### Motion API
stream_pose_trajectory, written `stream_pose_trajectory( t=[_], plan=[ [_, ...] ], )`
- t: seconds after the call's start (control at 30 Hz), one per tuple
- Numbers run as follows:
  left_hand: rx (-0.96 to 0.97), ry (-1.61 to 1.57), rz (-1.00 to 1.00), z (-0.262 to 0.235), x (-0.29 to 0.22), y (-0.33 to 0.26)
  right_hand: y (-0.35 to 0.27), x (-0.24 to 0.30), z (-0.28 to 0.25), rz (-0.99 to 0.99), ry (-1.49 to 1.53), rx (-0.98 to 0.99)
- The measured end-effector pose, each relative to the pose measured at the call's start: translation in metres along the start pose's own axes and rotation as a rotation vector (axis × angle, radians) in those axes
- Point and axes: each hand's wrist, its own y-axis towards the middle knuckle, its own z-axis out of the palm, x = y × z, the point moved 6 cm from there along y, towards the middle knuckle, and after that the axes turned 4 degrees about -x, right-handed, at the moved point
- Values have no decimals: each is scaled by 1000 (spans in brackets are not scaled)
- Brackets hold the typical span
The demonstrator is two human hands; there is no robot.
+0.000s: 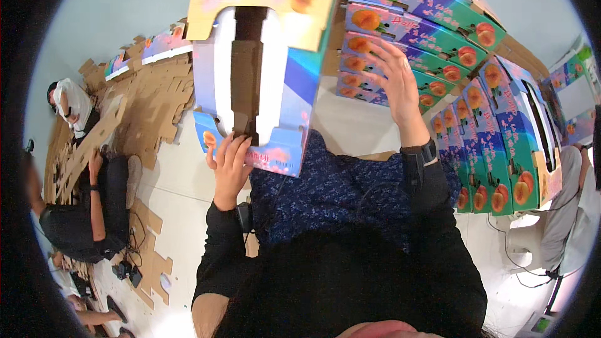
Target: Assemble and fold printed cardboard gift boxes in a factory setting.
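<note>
The left hand (230, 161) grips the near edge of a blue-and-yellow printed cardboard carton (275, 81), probably light, stiff, creasable, best held by its edges; the right hand (395, 78) spreads loosely.

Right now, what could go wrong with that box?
The box might tip or slip, since only the left hand is on it, at its near end. The right hand, fingers spread by the piled boxes, could perhaps bump them.
</note>
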Motion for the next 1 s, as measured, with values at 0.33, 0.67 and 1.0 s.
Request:
stream_pose_trajectory(
  t=[0.33, 0.67, 1.0],
  plan=[
    [-76, -46, 169, 10, -8, 7, 31, 66, -14, -204, 155, 15],
    [-119, -42, 251, 22, -26, 7, -47, 148, -35, -24, -240, 262],
    [-458, -285, -52, 30, -20, 5, -142, 109, -98, 247, -343, -106]
  ],
)
